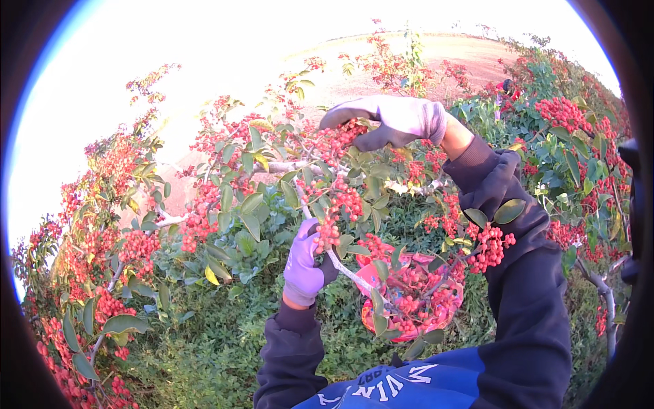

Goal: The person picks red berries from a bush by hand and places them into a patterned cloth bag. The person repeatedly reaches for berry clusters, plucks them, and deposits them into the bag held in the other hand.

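My left hand [304, 267], in a purple glove with dark fingers, is closed around a thin pale branch [353, 274] low in the middle of the view. Farther up, my right hand [390, 121] reaches across in a similar glove. Its fingers and thumb curl round a cluster of small red berries [340, 140] at a branch end; part of the cluster is hidden by the glove. Between the hands hang more red berry clusters [346, 199] among green oval leaves [252, 203]. Below them a pink-red container [452, 305] holds many loose berries.
Branches heavy with berries [139, 247] crowd the left, and another bush [579, 146] stands at right. A leafy twig with berries [492, 247] crosses my right sleeve. Low green plants [204, 347] cover the ground. Far back, a person [505, 88] is partly hidden by foliage.
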The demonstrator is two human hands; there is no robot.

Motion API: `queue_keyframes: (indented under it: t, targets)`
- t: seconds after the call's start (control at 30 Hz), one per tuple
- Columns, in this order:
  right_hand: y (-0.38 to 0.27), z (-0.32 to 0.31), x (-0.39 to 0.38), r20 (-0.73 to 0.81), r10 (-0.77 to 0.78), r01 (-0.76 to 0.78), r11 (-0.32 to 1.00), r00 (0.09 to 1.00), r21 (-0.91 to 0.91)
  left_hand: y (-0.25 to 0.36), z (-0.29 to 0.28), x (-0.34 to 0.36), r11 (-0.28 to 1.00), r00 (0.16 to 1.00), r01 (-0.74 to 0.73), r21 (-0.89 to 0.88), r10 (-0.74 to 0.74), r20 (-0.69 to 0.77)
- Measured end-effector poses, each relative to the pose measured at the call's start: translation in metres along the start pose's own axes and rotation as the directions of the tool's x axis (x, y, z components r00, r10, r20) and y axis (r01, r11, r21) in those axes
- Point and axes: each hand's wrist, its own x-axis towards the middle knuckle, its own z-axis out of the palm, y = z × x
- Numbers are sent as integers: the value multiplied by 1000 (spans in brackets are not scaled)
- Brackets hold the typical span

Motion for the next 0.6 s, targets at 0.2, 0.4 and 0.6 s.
queue_keyframes:
  t: [0.2, 0.4, 0.6]
  targets:
    - [5, 0, 1, -4, 210, -208, 970, 978, 123, -17, -6, -7, 999, 999, 43, 33, -43, -5]
    - [20, 3, -11, -148, 144, -64, 893, 979, 445, -38, -11, -1, 999, 999, -49, -12, 49, 14]
    - [21, 11, -5, -179, 207, -85, 848, 962, 523, -17, -7, 7, 993, 997, -75, 97, 72, 26]
